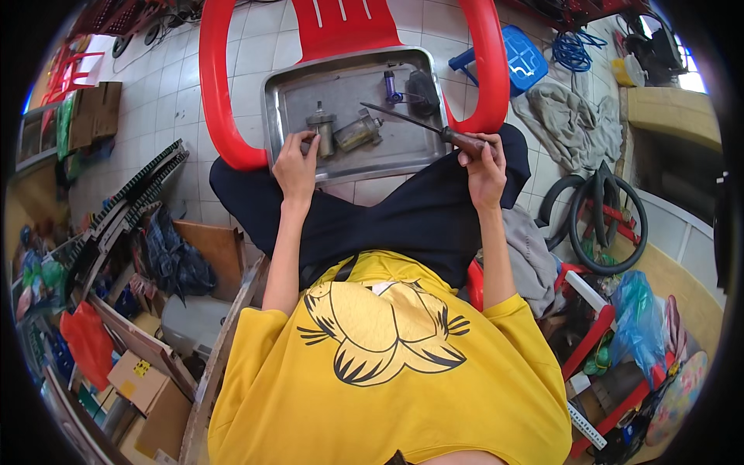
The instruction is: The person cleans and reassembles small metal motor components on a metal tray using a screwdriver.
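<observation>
One metal cylinder is lying in the tray, meeting the fingertips of the left grip; whether they are pinching or merely touching it, I cannot quite tell. A second cylinder is resting just to its right. The right grip is clasping a brown-handled tool, its blade reaching over the tray's right rim. Bare metal is stretching beyond the cylinders, and red chair arms are flanking the tray.

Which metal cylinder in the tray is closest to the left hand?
The left cylinder, just beside the left hand; the other cylinder slants and sits farther right.
</observation>
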Demonstrator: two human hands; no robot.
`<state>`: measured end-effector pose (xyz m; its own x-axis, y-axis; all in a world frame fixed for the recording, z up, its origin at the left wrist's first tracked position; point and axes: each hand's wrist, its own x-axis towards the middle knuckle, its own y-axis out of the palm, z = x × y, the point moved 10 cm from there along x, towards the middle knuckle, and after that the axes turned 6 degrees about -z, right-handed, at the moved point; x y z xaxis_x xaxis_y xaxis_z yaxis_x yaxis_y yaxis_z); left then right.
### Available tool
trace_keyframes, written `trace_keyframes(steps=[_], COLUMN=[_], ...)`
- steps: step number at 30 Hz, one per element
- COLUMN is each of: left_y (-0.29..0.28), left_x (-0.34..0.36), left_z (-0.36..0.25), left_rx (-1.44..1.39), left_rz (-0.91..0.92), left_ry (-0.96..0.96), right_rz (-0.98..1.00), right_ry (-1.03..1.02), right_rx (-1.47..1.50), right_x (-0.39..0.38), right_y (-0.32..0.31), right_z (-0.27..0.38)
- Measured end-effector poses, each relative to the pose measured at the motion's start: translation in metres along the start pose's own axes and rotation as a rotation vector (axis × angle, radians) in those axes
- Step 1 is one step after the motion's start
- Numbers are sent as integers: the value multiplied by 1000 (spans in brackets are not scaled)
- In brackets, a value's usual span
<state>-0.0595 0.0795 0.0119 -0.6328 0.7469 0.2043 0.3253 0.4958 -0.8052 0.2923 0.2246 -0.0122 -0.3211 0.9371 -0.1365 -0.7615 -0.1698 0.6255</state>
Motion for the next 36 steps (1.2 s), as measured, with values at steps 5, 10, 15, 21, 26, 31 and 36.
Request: trace_keyframes(steps=[5, 10, 15, 21, 26, 31, 36], left_y=[1, 4, 2, 9, 9, 15, 17], left_x=[1, 4, 5, 11, 16, 14, 14], left_z=[-6, -7, -7, 10, 2, 9, 23], left_rx=[-17, 29, 70, -6, -4, -22, -127], left_rz=[-7, -28, -95, -73, -69, 10, 30], left_ry=[75, 169, 266, 183, 237, 207, 79], right_rz=[-28, -32, -30, -35, -49, -52, -53], right_ry=[-9, -11, -3, 1, -6, -1, -1], right_rx=[-27, -32, -50, -78, -90, -111, -103], right_x=[-4, -8, -10, -15, -15, -14, -13], right_y=[-1, 3, 2, 3, 2, 3, 2], right_z=[4, 3, 4, 3, 4, 2, 1])
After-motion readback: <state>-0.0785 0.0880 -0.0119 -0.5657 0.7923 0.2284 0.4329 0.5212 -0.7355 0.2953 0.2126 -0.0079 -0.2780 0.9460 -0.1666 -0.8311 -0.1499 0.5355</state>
